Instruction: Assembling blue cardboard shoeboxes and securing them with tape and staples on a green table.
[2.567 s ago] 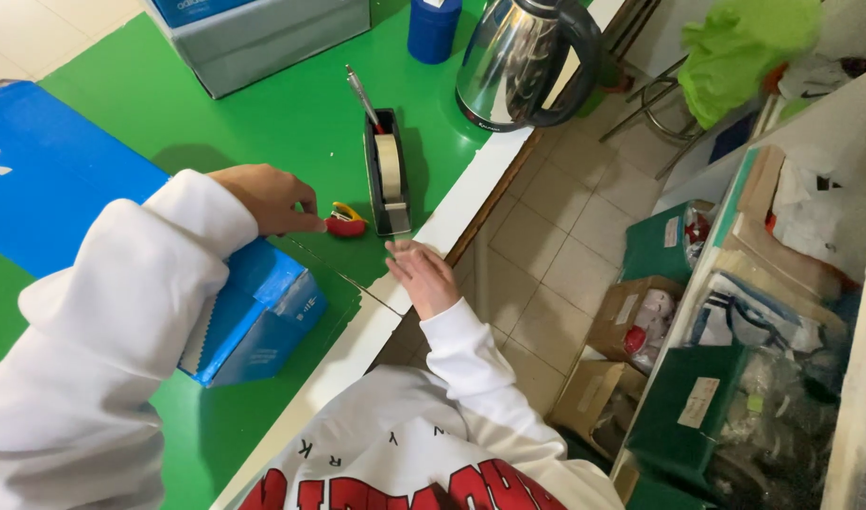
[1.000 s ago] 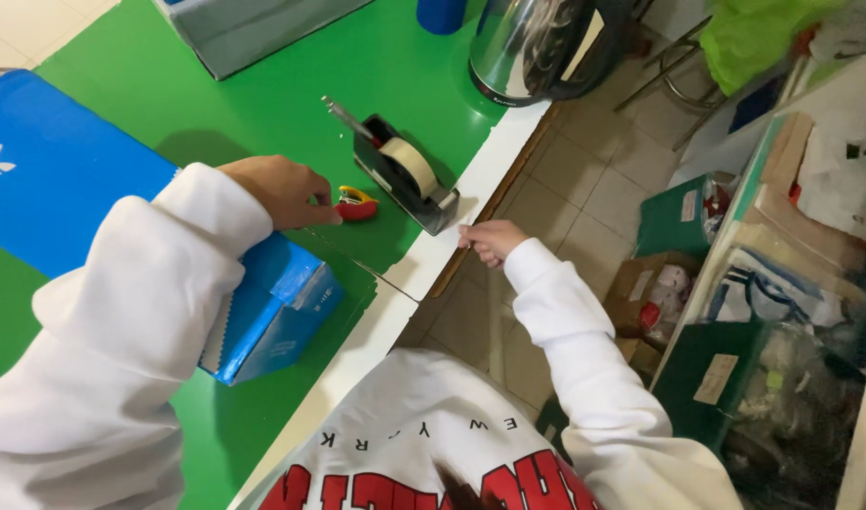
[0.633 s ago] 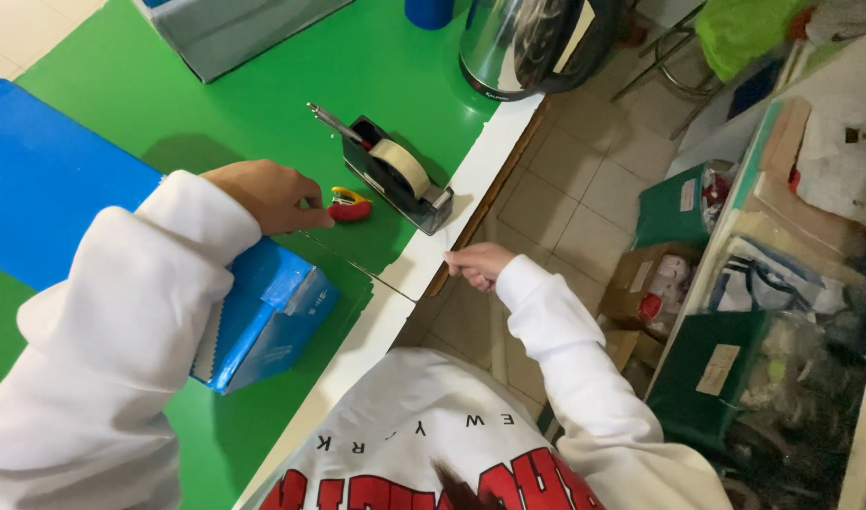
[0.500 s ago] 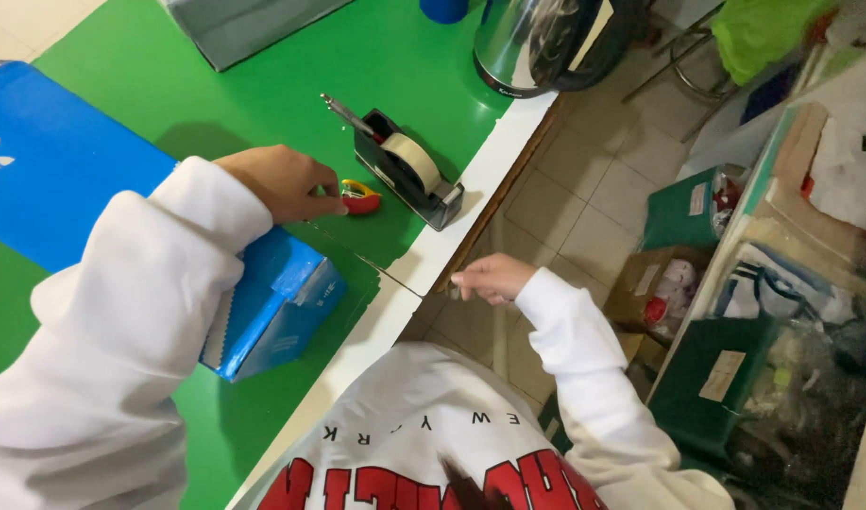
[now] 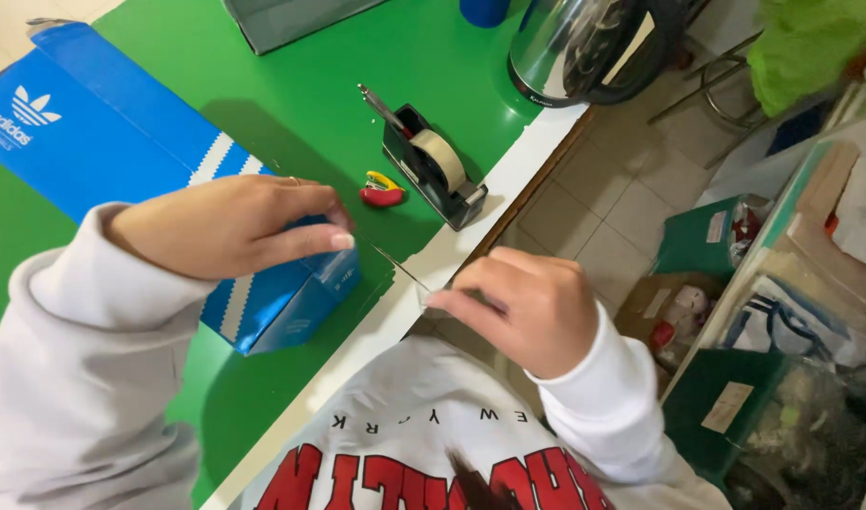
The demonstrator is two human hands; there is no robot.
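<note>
Strip of clear adhesive tape (image 5: pixel 400 266), centre frame, stretched between both hands. Left hand (image 5: pixel 230 227) pinches one end atop blue cardboard shoebox (image 5: pixel 121 161); right hand (image 5: pixel 523 307) pinches the other. Green tabletop (image 5: pixel 291 104), white-edged: black tape dispenser (image 5: pixel 433 165), small red-yellow stapler (image 5: pixel 383 189), steel kettle (image 5: pixel 584 47). Tiled floor (image 5: pixel 612 208), right.

On the bench (image 5: pixel 291 113), the box (image 5: pixel 169 208) lies left, the tape dispenser (image 5: pixel 435 165) right near the edge, a small stapler (image 5: pixel 383 189) between, the kettle (image 5: pixel 584 47) behind
</note>
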